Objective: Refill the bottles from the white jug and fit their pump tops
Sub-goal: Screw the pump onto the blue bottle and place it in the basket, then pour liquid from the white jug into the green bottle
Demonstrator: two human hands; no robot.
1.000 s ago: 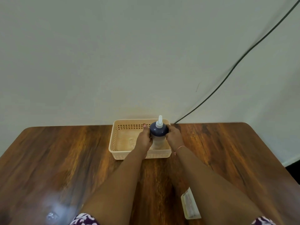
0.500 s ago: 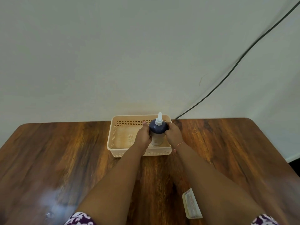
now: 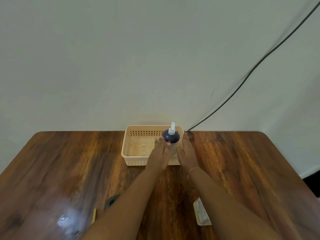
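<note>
A bottle (image 3: 170, 136) with a dark blue shoulder, a pale lower body and a white pump top stands upright in the right end of a beige slotted basket (image 3: 133, 160) at the table's far edge. My left hand (image 3: 160, 151) presses on the bottle's left side and my right hand (image 3: 186, 149) on its right side, low on the pale body. The hands hide the bottle's base. No white jug is in view.
The wooden table (image 3: 69, 170) meets a pale wall. A black cable (image 3: 242, 82) runs down the wall to just right of the basket. Near me lie a flat white packet (image 3: 200, 212), a dark ring (image 3: 111, 200) and a thin yellow stick (image 3: 94, 215).
Both hands have slid down from the bottle's dark shoulder to its pale lower body. The bottle sits lower in the basket's right end.
</note>
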